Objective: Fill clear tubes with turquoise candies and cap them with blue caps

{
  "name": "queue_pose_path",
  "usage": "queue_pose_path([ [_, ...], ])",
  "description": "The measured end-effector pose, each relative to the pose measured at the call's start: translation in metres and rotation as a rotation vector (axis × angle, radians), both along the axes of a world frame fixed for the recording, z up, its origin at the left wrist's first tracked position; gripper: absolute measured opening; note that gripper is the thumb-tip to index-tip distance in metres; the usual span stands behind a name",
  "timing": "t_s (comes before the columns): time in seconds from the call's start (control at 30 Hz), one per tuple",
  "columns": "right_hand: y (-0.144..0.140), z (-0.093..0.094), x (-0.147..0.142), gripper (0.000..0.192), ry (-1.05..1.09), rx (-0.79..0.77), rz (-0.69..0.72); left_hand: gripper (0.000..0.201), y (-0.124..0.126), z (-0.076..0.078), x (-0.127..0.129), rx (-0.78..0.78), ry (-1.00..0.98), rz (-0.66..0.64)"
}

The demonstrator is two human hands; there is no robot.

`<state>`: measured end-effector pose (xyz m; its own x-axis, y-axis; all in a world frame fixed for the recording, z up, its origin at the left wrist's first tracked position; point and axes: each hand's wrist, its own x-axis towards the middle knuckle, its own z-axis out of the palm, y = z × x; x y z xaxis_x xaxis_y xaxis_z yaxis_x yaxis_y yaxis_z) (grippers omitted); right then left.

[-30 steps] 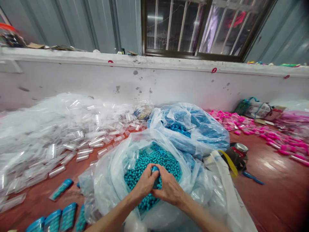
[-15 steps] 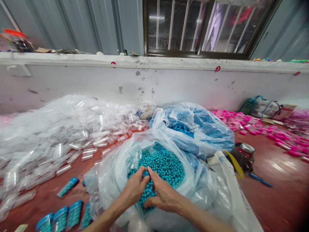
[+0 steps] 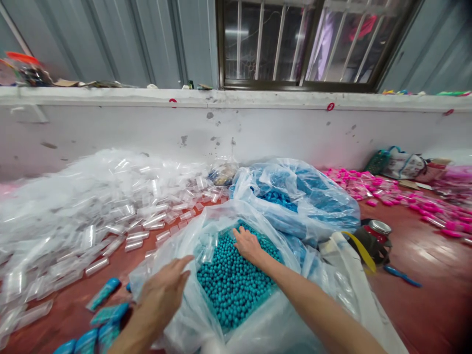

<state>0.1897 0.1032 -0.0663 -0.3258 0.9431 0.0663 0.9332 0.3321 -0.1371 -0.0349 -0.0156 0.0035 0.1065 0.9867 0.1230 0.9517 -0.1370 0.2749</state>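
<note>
Right hand (image 3: pixel 249 244): palm down on the teal beads (image 3: pixel 230 285), at the far edge of the heap; fingers spread flat, grip wide, nothing held.

Left hand (image 3: pixel 162 292): at the near left wall of the clear bag (image 3: pixel 177 314), fingers loosely extended toward the bag's rim; grip wide, nothing seen in it. Contact with the plastic cannot be told.

Teal beads: loose heap filling the open clear bag, which stands on the red bench (image 3: pixel 416 275) directly before the person.

Filled blue-capped tubes (image 3: pixel 105 314): lying on the bench just left of the bag, beside the left hand.

Empty clear tubes (image 3: pixel 92 221): large pile, far left.

Second bag of blue parts (image 3: pixel 295 196): just behind the bead bag.

Pink tubes (image 3: pixel 387 196): scattered far right.
</note>
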Motion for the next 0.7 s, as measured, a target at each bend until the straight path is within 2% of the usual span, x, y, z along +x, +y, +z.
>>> queue_pose_path([
  [0.07, 0.006, -0.002, -0.006, 0.022, -0.01, -0.002, 0.001, 0.04, 0.015, -0.007, 0.034, -0.059, -0.045, -0.13],
  [0.13, 0.004, -0.002, -0.007, 0.021, -0.007, -0.005, 0.002, 0.046, 0.032, -0.017, 0.058, -0.064, -0.044, -0.177],
  [0.2, -0.006, -0.002, -0.006, 0.02, -0.001, 0.004, 0.017, 0.053, 0.047, -0.03, 0.073, -0.043, -0.024, -0.175],
  [0.27, -0.02, -0.002, -0.003, 0.018, 0.108, -0.001, 0.056, 0.054, 0.058, -0.043, 0.08, -0.045, -0.021, -0.194],
  [0.33, -0.035, -0.005, 0.002, 0.017, 0.326, -0.113, 0.116, 0.046, 0.063, -0.054, 0.083, -0.114, -0.061, -0.263],
  [0.4, -0.045, -0.007, 0.01, 0.019, 0.518, -0.338, 0.191, 0.034, 0.063, -0.063, 0.083, -0.219, -0.118, -0.331],
  [0.47, -0.048, -0.005, 0.02, 0.019, 0.525, -0.457, 0.245, 0.025, 0.059, -0.07, 0.08, -0.321, -0.112, -0.309],
  [0.53, -0.042, 0.002, 0.03, 0.018, 0.404, -0.329, 0.209, 0.022, 0.056, -0.074, 0.078, -0.392, -0.045, -0.243],
  [0.63, -0.022, 0.017, 0.042, 0.023, 0.179, -0.046, 0.014, 0.019, 0.056, -0.078, 0.083, -0.468, 0.021, -0.187],
  [0.7, -0.01, 0.02, 0.047, 0.03, 0.074, -0.017, -0.032, 0.014, 0.062, -0.082, 0.096, -0.502, 0.004, -0.172],
])
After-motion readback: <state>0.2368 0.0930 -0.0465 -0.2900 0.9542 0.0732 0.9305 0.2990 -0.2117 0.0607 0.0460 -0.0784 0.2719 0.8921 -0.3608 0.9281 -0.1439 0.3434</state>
